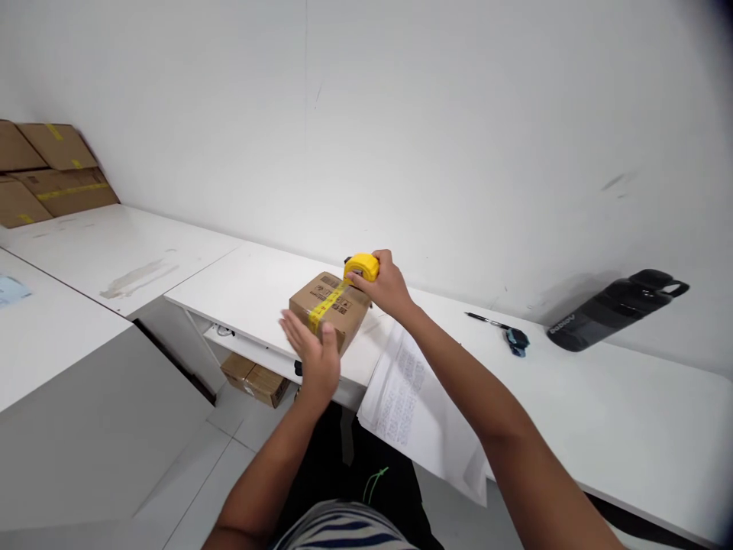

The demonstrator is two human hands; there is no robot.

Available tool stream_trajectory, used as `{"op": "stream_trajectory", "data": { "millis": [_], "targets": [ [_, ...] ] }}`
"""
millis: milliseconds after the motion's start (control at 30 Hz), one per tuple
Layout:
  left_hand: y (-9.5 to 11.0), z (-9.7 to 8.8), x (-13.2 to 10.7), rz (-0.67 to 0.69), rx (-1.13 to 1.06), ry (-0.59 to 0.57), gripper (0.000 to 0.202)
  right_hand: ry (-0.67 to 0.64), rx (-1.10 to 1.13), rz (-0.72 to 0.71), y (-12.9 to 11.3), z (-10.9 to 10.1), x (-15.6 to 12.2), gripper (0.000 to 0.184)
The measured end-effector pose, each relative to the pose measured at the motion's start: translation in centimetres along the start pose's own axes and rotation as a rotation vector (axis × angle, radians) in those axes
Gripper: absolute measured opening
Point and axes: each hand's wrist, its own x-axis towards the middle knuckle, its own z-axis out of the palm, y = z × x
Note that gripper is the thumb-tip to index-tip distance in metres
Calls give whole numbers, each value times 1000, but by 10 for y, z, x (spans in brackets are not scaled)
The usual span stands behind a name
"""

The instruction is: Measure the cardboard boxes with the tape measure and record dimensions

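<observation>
A shirt [343,527] faced the box [347,317] on the surface [263,286]. The right hand [389,286] gripped a tape measure [362,267] at its far edge; the left hand [318,360], outspread, flanked it. Papers [404,389], pen [485,318], bottle [601,312] were right of it.

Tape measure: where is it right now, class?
In the head view, the yellow tape measure is in the right hand, at the far edge of the central cardboard box.

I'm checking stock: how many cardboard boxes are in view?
6: a printed box on the desk beside the left hand, another box below the desk, and two upper boxes over two lower boxes at far left; others may be hidden.
</observation>
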Motion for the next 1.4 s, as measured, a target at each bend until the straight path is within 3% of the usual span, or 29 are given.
{"op": "stream_trajectory", "data": {
  "millis": [67,100,233,300,400,533,700,900,1000,1133,1400],
  "targets": [
    [-1,-12,27,38,12,136,82,-44,48,-9,-11,11,3,58],
    [-3,-17,44,3,-14,145,79,-64,73,-6,-17,17,4,58],
    [-14,-26,89,-173,-175,-65,53,-166,133,-3,-38,42,11,56],
    [-20,-26,92,-161,-220,-92,45,-228,140,-33,-47,54,13,54],
    [-26,-24,85,-115,-246,-62,47,-303,106,-86,-57,69,11,53],
    [-27,-24,82,-97,-283,-91,48,-350,-14,-133,-59,75,4,51],
    [-27,-24,86,-28,-220,-20,36,-372,-86,-107,-50,54,-10,53],
    [-25,-21,86,-25,-185,-29,34,-294,-78,38,-10,-11,-51,55],
    [-27,-19,88,-1,-167,-15,35,-231,-41,101,11,-31,-70,56],
    [-32,-17,93,12,-169,3,35,-173,-27,128,21,-28,-78,58],
    [-31,-18,91,-2,-160,-10,36,-122,-26,118,15,-15,-77,62]
  ]
}}
